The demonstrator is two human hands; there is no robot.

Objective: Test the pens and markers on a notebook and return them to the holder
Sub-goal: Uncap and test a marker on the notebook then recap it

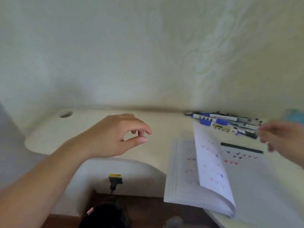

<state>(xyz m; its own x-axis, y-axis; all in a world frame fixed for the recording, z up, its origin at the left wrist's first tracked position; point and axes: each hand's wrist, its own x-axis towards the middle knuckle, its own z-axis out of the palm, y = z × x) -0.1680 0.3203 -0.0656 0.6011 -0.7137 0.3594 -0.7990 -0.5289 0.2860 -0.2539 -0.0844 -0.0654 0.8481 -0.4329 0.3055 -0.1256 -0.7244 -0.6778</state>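
We see a pale wall (148, 46) rising behind a cream desk (92, 122), whose near edge curves inward in a cutout below the left hand; a round cable hole (66, 114) sits near its far left corner, and the desktop left of the notebook lies bare. The open notebook (246, 175) covers the right part of the desk, its near corner reaching the front edge, one page (212, 162) standing up mid-turn; small red, blue and pink marks dot the pages. A pile of markers (225, 123) lies along the wall beyond the notebook, long axes running left to right; their label print is too blurred for us to read. A single dark pen (241, 148) lies on the right page, parallel to them. Our left hand (113, 137) hovers over the bare desk, fingers loosely curled, gripping nothing. The right hand (279, 137) is motion-blurred beside the markers; we cannot tell its grip.
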